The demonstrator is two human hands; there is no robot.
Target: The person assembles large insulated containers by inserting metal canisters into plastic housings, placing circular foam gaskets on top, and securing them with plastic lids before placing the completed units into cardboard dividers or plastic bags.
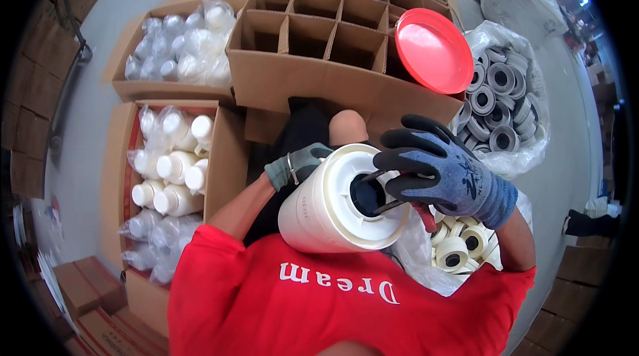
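Observation:
A large white plastic cylinder (311,213) lies tilted across my lap, its round end facing up and to the right. My left hand (301,164), in a grey-green glove, is closed on its far-left side; the fingertips are partly hidden behind it. A dark round opening (367,196) sits in the middle of that end. Over it is my right hand (442,173) in a blue and black glove, fingers bent around a plier-like tool with a red handle (425,217). Two thin dark prongs of the tool reach to the opening's edge.
Ahead stands a divided cardboard box (299,79) with a red round lid (434,49) on its right corner. Boxes of bagged white bottles (174,166) are at left. Bags of grey rings (500,79) and cream rings (452,253) stand at right.

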